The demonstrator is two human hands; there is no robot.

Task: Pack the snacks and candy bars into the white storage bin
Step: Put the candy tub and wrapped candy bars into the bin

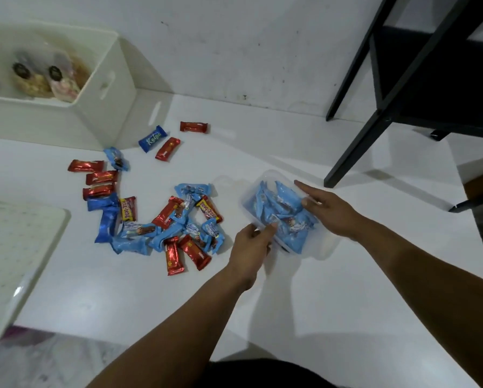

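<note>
A clear plastic container (265,179) on the white floor holds several light-blue snack packets (279,208). My left hand (251,245) grips the container's near-left rim, thumb on a packet. My right hand (327,211) lies over the packets from the right with straight fingers. To the left, loose candy bars (167,219) in red, blue and light-blue wrappers lie scattered on the floor. The white storage bin (94,107) stands at the far left with two clear snack bags (47,79) inside.
A white perforated lid (13,247) lies at the left edge. A black metal rack (397,88) stands at the right, legs on the floor. White wall (234,46) behind. A blue Kalpa bar (152,138) and red bars (193,127) lie near the bin.
</note>
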